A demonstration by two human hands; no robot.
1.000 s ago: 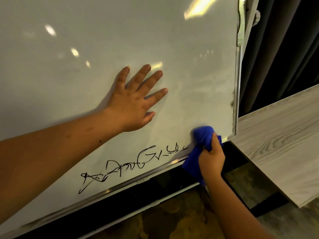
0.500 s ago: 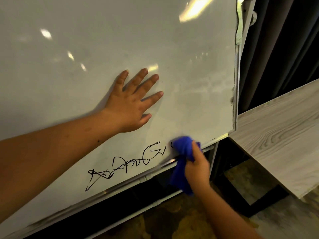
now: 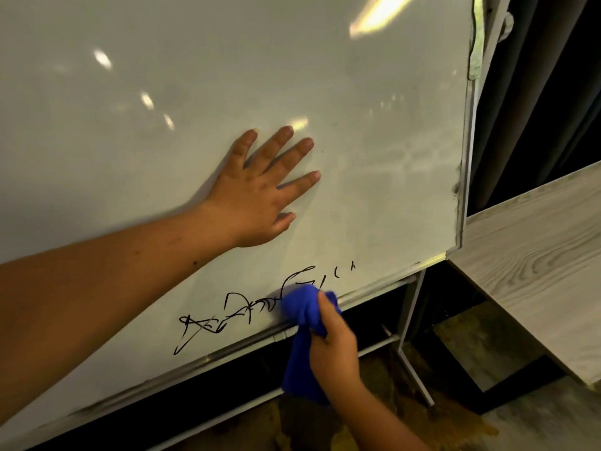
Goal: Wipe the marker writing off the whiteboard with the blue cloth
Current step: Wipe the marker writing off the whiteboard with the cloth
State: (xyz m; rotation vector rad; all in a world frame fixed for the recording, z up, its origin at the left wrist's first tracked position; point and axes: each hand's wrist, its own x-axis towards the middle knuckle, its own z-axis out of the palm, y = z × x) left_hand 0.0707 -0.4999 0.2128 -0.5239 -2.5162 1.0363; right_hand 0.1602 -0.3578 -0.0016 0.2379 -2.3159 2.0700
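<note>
The whiteboard fills most of the head view, tilted, with its lower edge running up to the right. Black marker writing runs along the bottom part of the board, with a few small strokes left above the cloth. My right hand grips the bunched blue cloth and presses it on the board over the right end of the writing; a tail of the cloth hangs below the frame. My left hand lies flat on the board above the writing, fingers spread.
A grey wood-grain table stands to the right, close to the board's lower right corner. Dark curtains hang behind it. The board's metal stand legs and a stained floor show below.
My right hand has slid the cloth leftward along the bottom of the board, from the lower right corner onto the writing. The right part of the writing is gone. My left hand has stayed put.
</note>
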